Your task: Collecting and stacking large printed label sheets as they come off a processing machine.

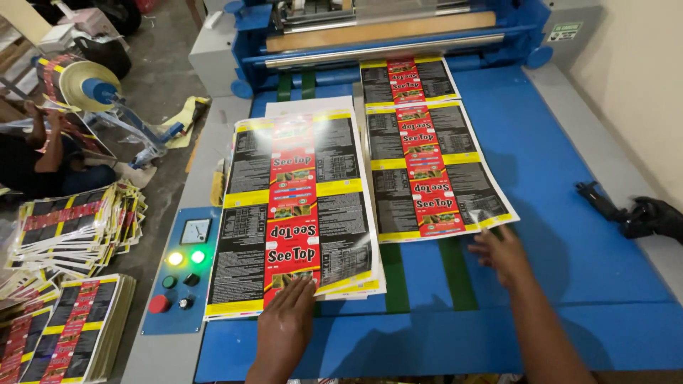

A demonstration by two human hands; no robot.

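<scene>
pressing left hand (284, 323) flat, fingers together, on glossy printed sheet stack (299, 213) atop blue bench (569, 213); right hand (501, 252), fingers spread, nears corner of laminated sheet (434, 178) right of stack. likely sheet collection step; next needs corner pinch.

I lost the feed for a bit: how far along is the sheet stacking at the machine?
Done: a stack of glossy printed sheets lies on the blue table, and more piles sit on the floor. In hand: the left hand presses flat on the stack's near edge, while the right hand touches the near corner of the strip. Left: that strip's far end is at the roller.
</scene>
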